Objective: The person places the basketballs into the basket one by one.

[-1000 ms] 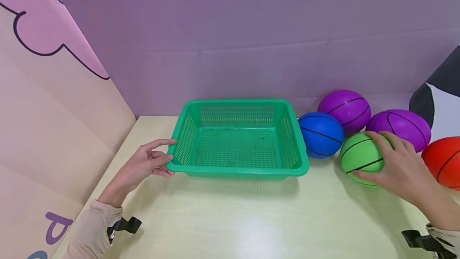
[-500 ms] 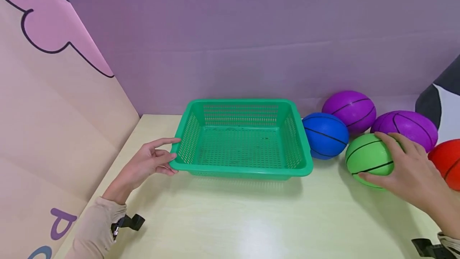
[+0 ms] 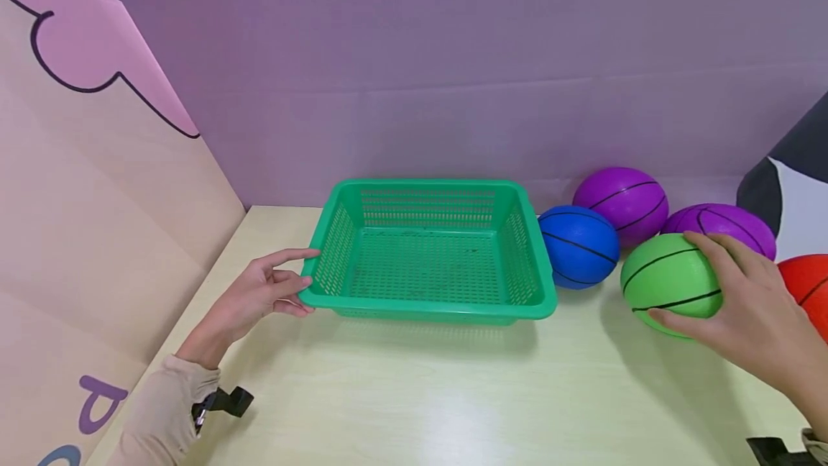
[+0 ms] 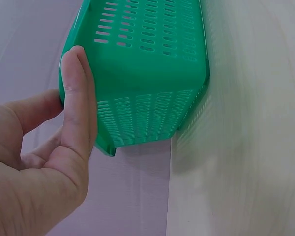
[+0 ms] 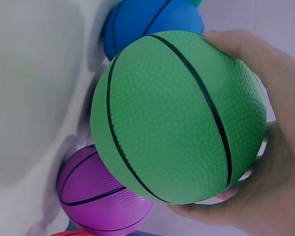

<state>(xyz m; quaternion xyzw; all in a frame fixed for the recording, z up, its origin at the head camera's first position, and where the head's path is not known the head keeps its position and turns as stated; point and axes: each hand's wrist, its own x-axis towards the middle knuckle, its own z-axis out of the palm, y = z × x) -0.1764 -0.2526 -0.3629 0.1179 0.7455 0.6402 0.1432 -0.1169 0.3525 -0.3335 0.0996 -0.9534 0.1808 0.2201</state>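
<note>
The right hand (image 5: 281, 167) grips a pebbled green toy basketball (image 5: 179, 118) with black seams. Beyond it, a blue ball (image 5: 150, 22) lies left and a purple ball (image 5: 105, 210) right, both partly hidden.

- The basket (image 3: 427, 307) is of green colour, with a rectangular shape, a smooth wide rim and many narrow slots in its walls and floor.
- It stands upright on the worktop (image 3: 388, 394), with the opening upwards and the long sides running across, between the two hands.
- Its left short side is at the left hand (image 3: 261, 290), whose fingers pinch the rim there; its other short side is well apart from the right hand (image 3: 753, 308).
- The ball (image 3: 669, 282) is light green and round, with black curved lines and a finely pebbled skin.
- It is inside the grip of the right hand, between thumb and fingers, well apart from the left hand; whether its underside touches the worktop, I cannot tell.
</note>
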